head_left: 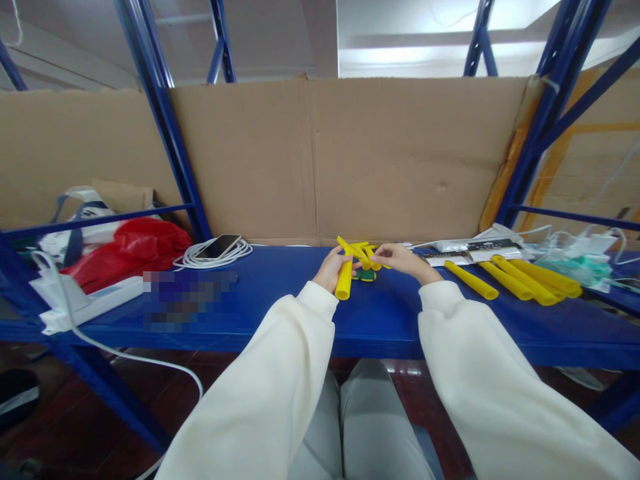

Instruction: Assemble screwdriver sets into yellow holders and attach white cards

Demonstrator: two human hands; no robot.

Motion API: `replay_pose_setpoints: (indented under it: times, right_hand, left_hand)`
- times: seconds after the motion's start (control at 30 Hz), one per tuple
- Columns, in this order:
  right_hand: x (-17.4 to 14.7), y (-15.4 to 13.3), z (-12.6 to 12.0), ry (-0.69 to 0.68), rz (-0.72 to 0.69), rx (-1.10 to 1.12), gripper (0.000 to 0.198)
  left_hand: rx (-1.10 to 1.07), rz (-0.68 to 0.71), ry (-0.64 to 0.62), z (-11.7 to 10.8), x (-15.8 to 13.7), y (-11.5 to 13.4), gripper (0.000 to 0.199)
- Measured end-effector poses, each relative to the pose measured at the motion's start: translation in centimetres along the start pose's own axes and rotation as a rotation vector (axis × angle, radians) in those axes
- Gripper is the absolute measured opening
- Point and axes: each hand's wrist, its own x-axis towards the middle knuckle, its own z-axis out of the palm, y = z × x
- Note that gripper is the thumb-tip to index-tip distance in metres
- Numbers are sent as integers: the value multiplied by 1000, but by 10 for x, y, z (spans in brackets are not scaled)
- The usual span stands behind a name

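Yellow tube [344,281] is gripped by left hand [328,268], right hand [398,259] pinching a yellow piece [375,266].

A smooth, bright yellow tube [343,283] is held near the middle of the scene, its thicker, round end pointing to the near side and its far part partly hidden. Just beyond it and to its right, slim yellow pieces [369,256] of the same bright colour sit bunched together, overlapping at different angles; their exact number and how they join cannot be told.
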Motion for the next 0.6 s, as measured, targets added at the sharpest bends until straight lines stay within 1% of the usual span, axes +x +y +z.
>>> replay_pose_setpoints:
  times: [0.03, 0.1, 0.17, 0.23, 0.33, 0.4, 0.47, 0.53, 0.6]
  right_hand:
    - [-3, 0, 0, -90, 3, 18, 34]
    - [-7, 1, 5, -202, 2, 16, 34]
    - [-9, 0, 13, -249, 3, -17, 36]
    - [-10, -1, 20, -258, 4, -58, 33]
    - [-9, -3, 23, -228, -5, -65, 26]
    - [-10, -6, 20, -222, 15, 18, 25]
    - [-10, -9, 13, -205, 69, 138, 27]
    - [-11, -13, 5, -125, 116, 236, 30]
    - [-10, -15, -2, 21, 131, 291, 34]
  left_hand:
    - [-1, 6, 19, -1, 1, -1, 68]
    - [8, 15, 43, -2, 2, -2, 67]
    - [17, 25, 54, -3, 3, -4, 66]
    - [23, 31, 61, -4, 3, -4, 65]
    - [32, 32, 69, -4, 3, -4, 64]
    - [38, 31, 75, -4, 3, -4, 63]
    - [43, 24, 78, -4, 3, -3, 64]
    - [47, 17, 74, -4, 4, -3, 64]
    - [58, 9, 69, -4, 4, -3, 63]
